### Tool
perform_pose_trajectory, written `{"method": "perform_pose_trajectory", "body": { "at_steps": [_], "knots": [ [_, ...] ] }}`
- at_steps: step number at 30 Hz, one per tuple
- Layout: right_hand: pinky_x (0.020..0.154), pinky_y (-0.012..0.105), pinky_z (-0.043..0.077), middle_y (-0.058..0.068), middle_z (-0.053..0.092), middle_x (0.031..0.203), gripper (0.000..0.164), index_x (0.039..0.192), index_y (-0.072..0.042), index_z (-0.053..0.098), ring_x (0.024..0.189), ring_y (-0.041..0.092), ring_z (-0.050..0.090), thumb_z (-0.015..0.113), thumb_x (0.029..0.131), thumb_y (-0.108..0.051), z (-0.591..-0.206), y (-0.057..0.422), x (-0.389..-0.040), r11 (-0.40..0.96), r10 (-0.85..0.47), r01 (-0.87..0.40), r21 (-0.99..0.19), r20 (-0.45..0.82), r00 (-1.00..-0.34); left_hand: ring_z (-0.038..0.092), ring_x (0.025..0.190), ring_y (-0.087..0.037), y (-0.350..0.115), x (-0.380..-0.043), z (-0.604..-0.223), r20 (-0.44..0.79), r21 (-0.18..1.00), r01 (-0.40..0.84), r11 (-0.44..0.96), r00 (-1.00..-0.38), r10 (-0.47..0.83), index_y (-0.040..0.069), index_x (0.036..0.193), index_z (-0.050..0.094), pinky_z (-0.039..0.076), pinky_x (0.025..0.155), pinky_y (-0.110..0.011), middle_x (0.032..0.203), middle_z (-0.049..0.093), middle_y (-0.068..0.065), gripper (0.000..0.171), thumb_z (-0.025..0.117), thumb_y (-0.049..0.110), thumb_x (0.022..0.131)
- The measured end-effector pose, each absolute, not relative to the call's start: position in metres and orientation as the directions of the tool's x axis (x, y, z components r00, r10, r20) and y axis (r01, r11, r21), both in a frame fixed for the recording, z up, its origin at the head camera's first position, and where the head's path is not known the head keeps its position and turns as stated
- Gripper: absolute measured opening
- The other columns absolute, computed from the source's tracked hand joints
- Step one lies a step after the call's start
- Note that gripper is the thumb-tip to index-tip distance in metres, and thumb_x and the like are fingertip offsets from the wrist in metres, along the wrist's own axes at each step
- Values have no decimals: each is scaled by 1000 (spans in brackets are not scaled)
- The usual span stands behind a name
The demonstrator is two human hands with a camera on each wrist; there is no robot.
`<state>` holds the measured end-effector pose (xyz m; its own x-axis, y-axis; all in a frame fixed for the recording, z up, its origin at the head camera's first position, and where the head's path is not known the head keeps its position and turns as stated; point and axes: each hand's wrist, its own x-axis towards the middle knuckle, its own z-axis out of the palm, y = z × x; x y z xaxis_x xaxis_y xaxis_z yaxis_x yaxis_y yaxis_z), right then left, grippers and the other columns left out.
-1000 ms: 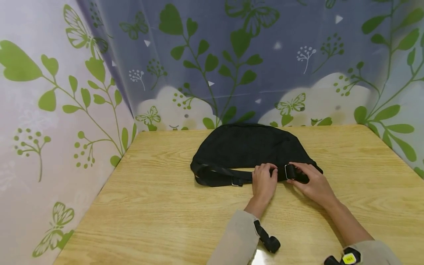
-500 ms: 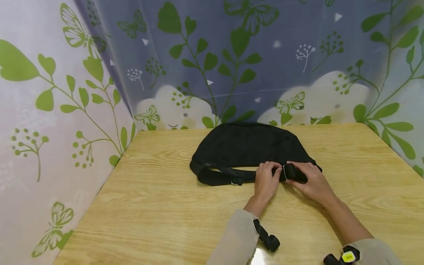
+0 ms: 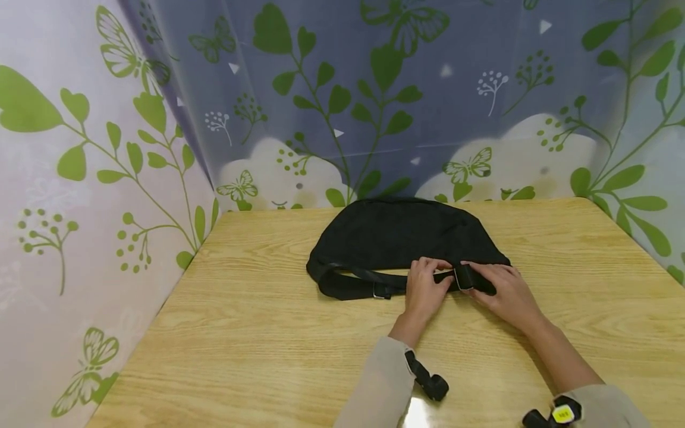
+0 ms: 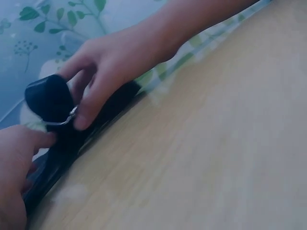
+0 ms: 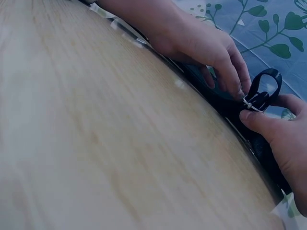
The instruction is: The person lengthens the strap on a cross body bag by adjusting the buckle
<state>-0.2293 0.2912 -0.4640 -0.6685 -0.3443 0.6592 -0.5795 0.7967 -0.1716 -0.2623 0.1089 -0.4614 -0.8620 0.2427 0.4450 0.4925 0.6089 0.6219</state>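
A black waist bag lies flat on the table, its black strap stretched along the near side. My left hand pinches the strap just left of a metal slide buckle. Thumb and fingers of my right hand hold the buckle and the strap on its right side. A small strap loop stands up from the buckle in the right wrist view; the left wrist view shows this loop between both hands. Part of the strap is hidden under my fingers.
Another metal buckle sits on the strap farther left. The wood-grain table spreads out in front of and beside the bag. A leaf-patterned curtain hangs right behind it.
My left hand has shifted slightly right, then a little back left, along the strap. The right hand and buckle have drifted slightly left. The bag stays in place.
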Motion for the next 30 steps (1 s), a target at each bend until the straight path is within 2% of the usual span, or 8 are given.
{"method": "perform_pose_trajectory", "body": {
  "at_steps": [3,6,9,12,16,20,26,30],
  "knots": [
    [72,49,38,12,60,99,57,121,-10,58,86,35,57,79,69,-19,-463,291,-229,798,-340,-579,-167,668,-662,44,80,-4,104,-266,-461,430,584,549,598,-834,347,20,103,66,34,69,-15,90,53,9,27,74,18,77],
    [65,45,39,10,58,97,58,119,-9,60,80,32,57,80,65,-15,-463,291,-230,795,-348,-586,-156,674,-651,45,81,-3,101,-268,-461,397,533,607,590,-795,459,19,112,61,34,72,-15,91,52,10,40,75,22,75],
    [66,45,40,11,58,97,58,117,-6,60,81,32,57,80,63,-10,-465,291,-230,782,-359,-601,-166,668,-652,45,83,-3,100,-266,-460,370,501,627,597,-778,508,20,119,57,35,76,-16,92,50,11,51,74,37,75],
    [68,45,39,11,59,100,54,117,-4,58,87,31,56,75,65,-4,-466,290,-230,767,-353,-607,-205,655,-668,45,82,-4,100,-264,-460,372,489,629,604,-777,508,21,122,54,36,77,-17,91,49,11,57,74,45,74],
    [73,46,39,12,59,102,46,114,-1,59,92,31,55,68,70,5,-466,288,-228,753,-322,-604,-262,653,-685,46,81,-4,100,-262,-460,402,455,647,612,-762,508,22,123,54,36,76,-17,92,50,9,57,74,43,74],
    [74,48,41,12,60,99,39,108,-1,61,90,32,55,69,71,10,-465,288,-227,754,-295,-594,-280,663,-688,46,80,-4,100,-262,-462,420,420,669,614,-743,521,26,123,54,35,75,-16,93,50,8,55,74,42,75],
    [69,42,44,7,61,89,35,99,-3,66,81,26,58,70,69,14,-463,287,-229,763,-269,-591,-263,702,-660,47,79,-6,100,-263,-462,427,402,677,617,-734,528,28,123,54,36,73,-17,96,52,5,53,74,41,76],
    [66,38,41,6,61,86,32,95,-4,68,77,24,57,69,69,15,-462,286,-229,769,-251,-586,-256,722,-645,49,82,-7,100,-263,-461,420,400,647,649,-759,498,28,118,56,38,74,-18,98,53,6,50,75,40,74]
  ]
}}
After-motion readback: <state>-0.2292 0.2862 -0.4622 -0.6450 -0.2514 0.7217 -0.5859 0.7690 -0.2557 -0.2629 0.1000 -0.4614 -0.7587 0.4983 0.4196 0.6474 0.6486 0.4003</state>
